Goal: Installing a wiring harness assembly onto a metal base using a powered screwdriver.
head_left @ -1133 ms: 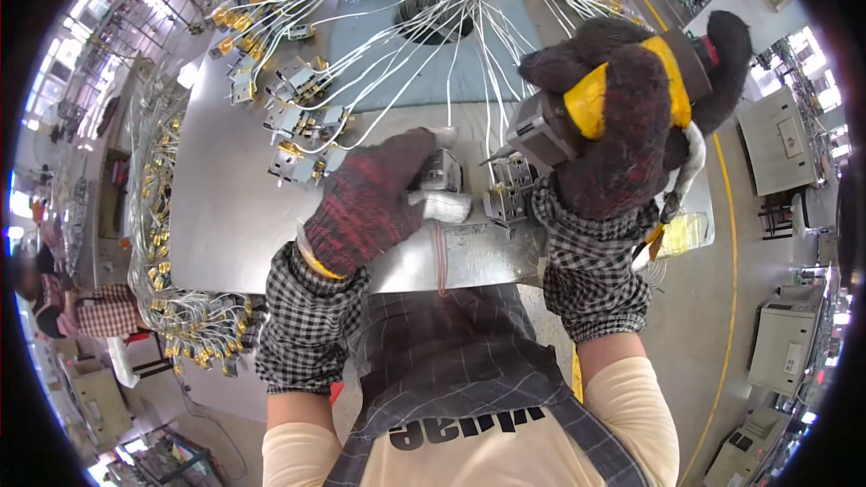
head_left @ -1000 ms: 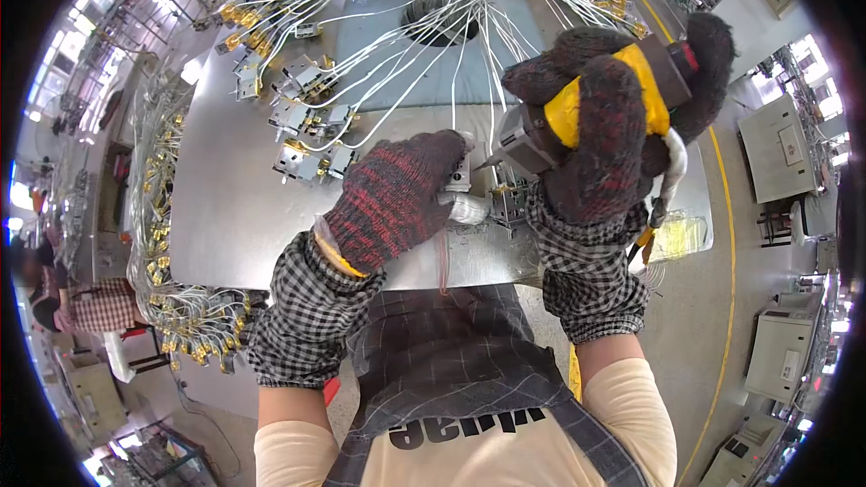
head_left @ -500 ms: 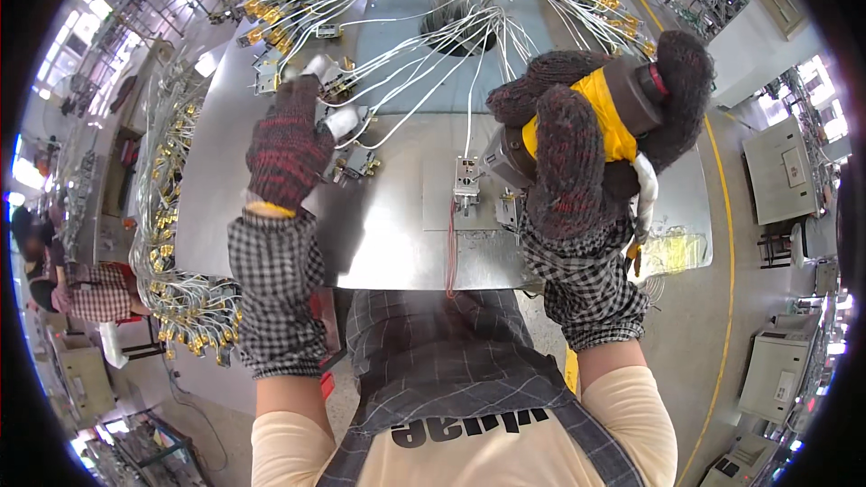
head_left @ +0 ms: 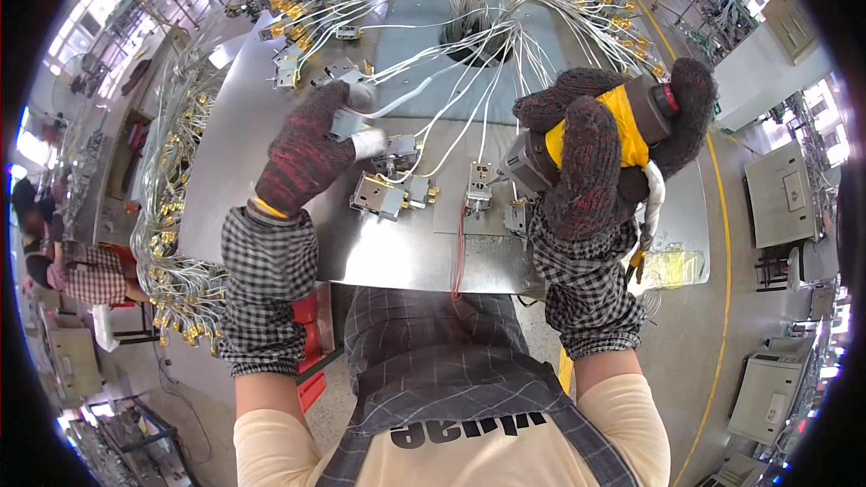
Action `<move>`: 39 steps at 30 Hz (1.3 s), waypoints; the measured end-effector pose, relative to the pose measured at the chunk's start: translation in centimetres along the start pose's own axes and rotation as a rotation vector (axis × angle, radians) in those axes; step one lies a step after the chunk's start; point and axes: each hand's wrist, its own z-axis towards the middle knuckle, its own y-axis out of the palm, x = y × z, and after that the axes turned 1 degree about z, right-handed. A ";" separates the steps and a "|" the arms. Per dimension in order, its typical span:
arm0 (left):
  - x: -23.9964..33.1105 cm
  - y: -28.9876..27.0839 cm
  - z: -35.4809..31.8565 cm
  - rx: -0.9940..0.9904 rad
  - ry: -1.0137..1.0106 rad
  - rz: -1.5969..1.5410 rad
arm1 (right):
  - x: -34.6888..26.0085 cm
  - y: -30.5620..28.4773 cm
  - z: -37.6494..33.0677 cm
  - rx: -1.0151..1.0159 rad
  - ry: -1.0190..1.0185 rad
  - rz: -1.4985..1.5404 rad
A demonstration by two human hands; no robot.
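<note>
My left hand (head_left: pixel 311 149), in a dark knitted glove with white-tipped fingers, pinches a small metal box (head_left: pixel 345 124) on a white cable; the fingers partly hide it. Just right of it, other small metal boxes (head_left: pixel 379 196) with brass-coloured fittings lie on the steel tabletop. My gloved right hand (head_left: pixel 600 158) wraps round a dark power tool (head_left: pixel 523 165) bound with yellow tape, with a red part at its far end. The tool's nose points left toward a metal box (head_left: pixel 478 185) with a white cable above and thin red wires below. Another metal box (head_left: pixel 516 216) sits beside my right wrist.
White cables (head_left: pixel 478 0) fan out from a dark round hole in the table, many ending in yellow connectors (head_left: pixel 289 7). More cable bundles (head_left: pixel 171 252) hang along the left side. A clear yellowish pad (head_left: pixel 672 260) lies at the table's right corner. A person (head_left: pixel 81 280) is at far left.
My left hand has moved slightly down, and a white cable beside it has lifted and blurs. More metal boxes now show right of that hand. My right hand keeps its grip on the tool.
</note>
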 end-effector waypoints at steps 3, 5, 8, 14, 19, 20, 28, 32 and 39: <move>2.0 0.7 -0.8 0.182 0.300 0.677 | -1.4 1.2 -0.1 0.012 -0.006 0.014; 3.8 1.4 -3.1 -0.055 0.173 0.826 | -1.1 1.0 -0.2 0.081 0.041 0.046; 3.5 2.7 -5.5 -0.137 0.124 0.851 | -1.6 1.9 -0.4 0.150 0.088 0.090; 6.3 -0.1 -3.7 -0.265 0.136 0.033 | -0.4 -0.3 0.0 0.018 0.060 -0.009; 2.9 2.9 -4.3 -0.239 -0.090 -0.542 | 1.1 -0.9 0.2 -0.032 -0.067 -0.063; 2.8 3.4 -4.8 -0.242 -0.092 -0.543 | 1.3 -0.9 0.1 -0.048 -0.086 -0.025; 2.9 7.1 -4.1 -0.107 0.152 -0.333 | 0.6 -1.9 1.6 -0.102 -0.188 -0.108; 6.7 8.9 -1.6 -0.043 0.347 0.052 | -0.5 -2.6 2.5 0.140 -0.247 -0.090; 3.2 5.4 -2.8 -0.293 0.020 -0.238 | -3.2 -0.9 -2.3 0.071 0.543 0.359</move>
